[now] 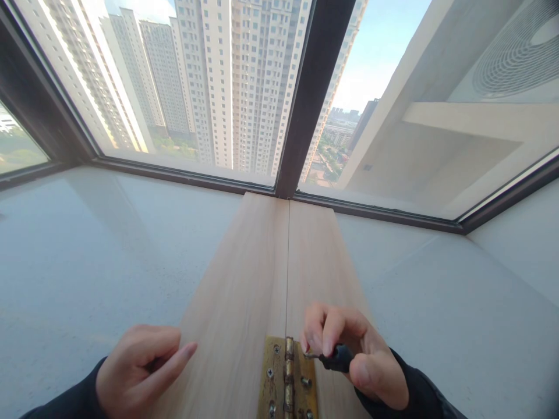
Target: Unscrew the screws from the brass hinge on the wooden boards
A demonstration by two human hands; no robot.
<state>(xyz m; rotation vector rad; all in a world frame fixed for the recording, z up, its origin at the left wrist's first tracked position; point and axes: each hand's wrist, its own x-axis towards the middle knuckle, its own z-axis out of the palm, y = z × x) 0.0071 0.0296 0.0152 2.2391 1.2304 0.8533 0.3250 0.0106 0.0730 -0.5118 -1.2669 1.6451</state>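
Two pale wooden boards [244,279] lie side by side on a white window ledge [87,244], joined near me by a brass hinge [286,381] with several screws. My right hand [353,355] grips a small black-handled screwdriver [334,358], its tip at the hinge's right leaf. My left hand [140,369] rests curled on the left edge of the left board, fingers closed, thumb pointing right; nothing shows in it.
A dark-framed window [305,116] runs along the far edge of the ledge, with tall apartment towers outside. An air-conditioner unit [515,52] sits outside at the upper right. A white wall [524,244] bounds the ledge on the right.
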